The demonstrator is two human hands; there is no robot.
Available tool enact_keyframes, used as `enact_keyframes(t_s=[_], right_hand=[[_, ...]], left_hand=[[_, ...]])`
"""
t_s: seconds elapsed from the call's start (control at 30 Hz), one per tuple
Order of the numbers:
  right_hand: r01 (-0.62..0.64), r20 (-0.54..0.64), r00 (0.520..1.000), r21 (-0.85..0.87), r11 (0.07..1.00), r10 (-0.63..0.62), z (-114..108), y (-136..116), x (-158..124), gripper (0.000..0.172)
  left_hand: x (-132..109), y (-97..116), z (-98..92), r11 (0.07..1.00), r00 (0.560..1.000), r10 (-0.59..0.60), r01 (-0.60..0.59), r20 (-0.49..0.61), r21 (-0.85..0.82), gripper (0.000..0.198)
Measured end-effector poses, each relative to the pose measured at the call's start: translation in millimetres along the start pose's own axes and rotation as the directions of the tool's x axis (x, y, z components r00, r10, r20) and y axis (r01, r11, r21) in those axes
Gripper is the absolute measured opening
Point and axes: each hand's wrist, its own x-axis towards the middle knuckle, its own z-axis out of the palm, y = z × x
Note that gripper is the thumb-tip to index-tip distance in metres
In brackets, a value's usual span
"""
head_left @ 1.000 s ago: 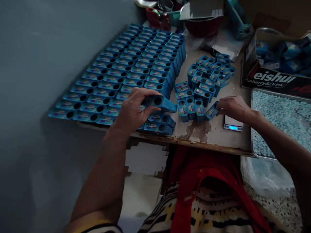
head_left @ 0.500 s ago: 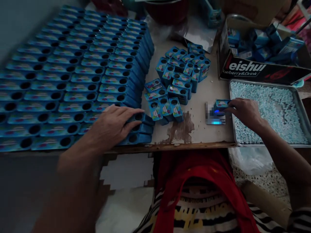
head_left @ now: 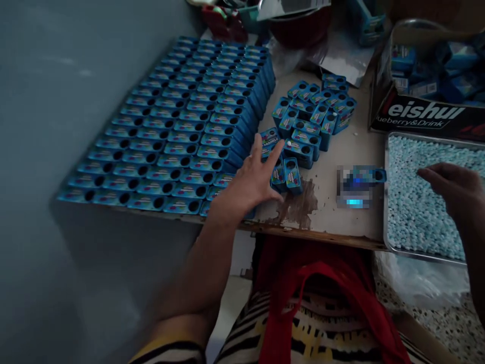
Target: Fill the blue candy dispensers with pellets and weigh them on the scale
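Note:
My left hand (head_left: 254,183) is spread with nothing in it, over the near edge of the loose blue boxes (head_left: 303,136). To its left stand long, tight rows of blue boxes (head_left: 182,136), each with a dark round hole on top. One blue box (head_left: 378,175) rests on a small device (head_left: 354,202), partly blurred, with a bright blue display. My right hand (head_left: 452,189) hovers over a metal tray (head_left: 386,202) of pale blue pellets (head_left: 417,217). Its fingertips are pressed together; whatever they hold is too small to make out.
A black carton (head_left: 420,115) with more blue boxes inside stands behind the tray. At the back are a dark red bowl (head_left: 299,30), a red tape dispenser (head_left: 224,23) and clear plastic. The table's wooden front edge (head_left: 322,236) runs before my body.
My left hand has left the near end of the rows, moved right and spread open. My right hand has let go of the box on the device and moved over the tray. The view has shifted left.

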Motion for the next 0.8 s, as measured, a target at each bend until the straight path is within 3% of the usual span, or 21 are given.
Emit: enact_keyframes(t_s=[0.13,0.3,0.4,0.6,0.8], right_hand=[[-0.093,0.064,0.994,0.066,0.993,0.089,-1.4,22.7,0.5,0.04],[0.026,0.109,0.993,0.134,0.991,-0.041,-1.1,34.8,2.3,0.029],[0.062,0.137,0.986,0.216,0.974,-0.093,-1.0,41.3,4.4,0.026],[-0.006,0.148,0.988,0.373,0.928,-0.053,-2.6,61.3,17.9,0.022],[-0.108,0.259,0.966,0.463,0.88,-0.018,-5.0,71.6,27.4,0.021]], left_hand=[[18.9,3.2,9.0,0.994,0.991,-0.105,0.105,0.079,0.005,0.157],[18.8,9.8,17.4,0.986,0.983,-0.163,0.165,0.079,-0.02,0.145],[12.6,9.8,17.6,0.987,0.989,-0.14,0.143,0.047,-0.079,0.136],[-4.8,5.8,12.9,0.988,1.0,-0.021,0.024,0.02,-0.154,0.094],[-9.7,-1.1,21.0,0.979,1.0,0.005,-0.004,0.006,-0.202,0.089]])
